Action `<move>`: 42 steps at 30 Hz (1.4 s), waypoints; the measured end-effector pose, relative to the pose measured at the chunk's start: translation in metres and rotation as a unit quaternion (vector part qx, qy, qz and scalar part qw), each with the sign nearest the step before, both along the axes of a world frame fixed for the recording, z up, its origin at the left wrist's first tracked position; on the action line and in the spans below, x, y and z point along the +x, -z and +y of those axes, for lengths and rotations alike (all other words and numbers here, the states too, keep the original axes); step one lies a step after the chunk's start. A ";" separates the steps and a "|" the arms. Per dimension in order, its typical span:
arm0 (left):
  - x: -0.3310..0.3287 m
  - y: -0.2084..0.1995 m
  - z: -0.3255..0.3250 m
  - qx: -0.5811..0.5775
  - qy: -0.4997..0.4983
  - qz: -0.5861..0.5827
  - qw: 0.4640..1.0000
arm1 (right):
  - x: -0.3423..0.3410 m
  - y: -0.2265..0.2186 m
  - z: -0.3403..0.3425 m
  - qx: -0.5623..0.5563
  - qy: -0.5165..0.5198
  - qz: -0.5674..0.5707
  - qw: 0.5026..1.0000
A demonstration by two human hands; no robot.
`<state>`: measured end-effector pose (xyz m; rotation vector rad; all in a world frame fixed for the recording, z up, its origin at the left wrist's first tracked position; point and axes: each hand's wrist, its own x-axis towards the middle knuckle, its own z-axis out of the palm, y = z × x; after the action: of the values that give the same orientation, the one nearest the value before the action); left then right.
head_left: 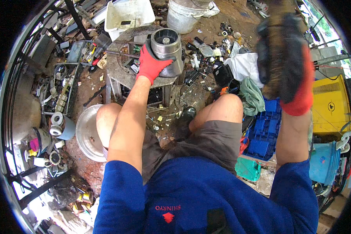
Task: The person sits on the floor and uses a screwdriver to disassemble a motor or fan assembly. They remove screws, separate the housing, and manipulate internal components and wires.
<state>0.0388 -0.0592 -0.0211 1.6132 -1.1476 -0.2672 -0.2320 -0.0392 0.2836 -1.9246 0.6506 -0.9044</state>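
Note:
My left hand (149, 64), in a red glove with dark palm, grips the side of a metal blender base (171, 60). The base stands upright on a worn, dirty low stand (123, 76), its round top showing a central hub. My right hand (299, 74), in a red and black glove, is raised high at the right, away from the base. Its fingers are wrapped round a thick brown tool handle (276, 58), wooden in look and smeared by motion. The tool's upper end runs out of the picture, so its head is hidden.
A white basin (129, 17) and a dirty white bucket (185, 17) stand beyond the stand. Scrap litters the ground. By my left knee lies a metal bowl (90, 132). Blue plastic trays (263, 132), a yellow case (331, 103) and a blue bucket (323, 162) sit at the right.

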 end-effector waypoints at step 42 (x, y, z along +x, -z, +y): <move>-0.003 -0.015 -0.032 0.045 -0.052 0.034 0.997 | 0.038 0.172 -0.059 0.118 0.104 0.346 0.925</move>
<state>0.0357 -0.0907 -0.0065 1.7242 -1.0088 -0.3084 -0.1940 -0.0980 0.1118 -1.9595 1.3315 -0.2142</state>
